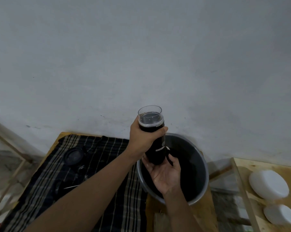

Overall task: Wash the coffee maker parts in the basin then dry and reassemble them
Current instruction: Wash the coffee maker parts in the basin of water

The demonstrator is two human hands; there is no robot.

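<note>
A black cylindrical coffee maker body (154, 148) with a clear plastic cup (150, 114) on its top is held upright above the grey basin (200, 158). My left hand (141, 139) is wrapped around its upper half. My right hand (164, 173) cups its bottom end from below, palm up, fingers apart. A short strap hangs from its side. On the dark striped cloth (107, 190) to the left lie a round black lid (73, 155) and other dark parts (66, 188), hard to tell apart.
The cloth and basin rest on a wooden table (203, 213) against a grey wall. At the right a wooden shelf (245, 166) carries two white round containers (268, 184). A wooden frame (10, 148) stands at the left.
</note>
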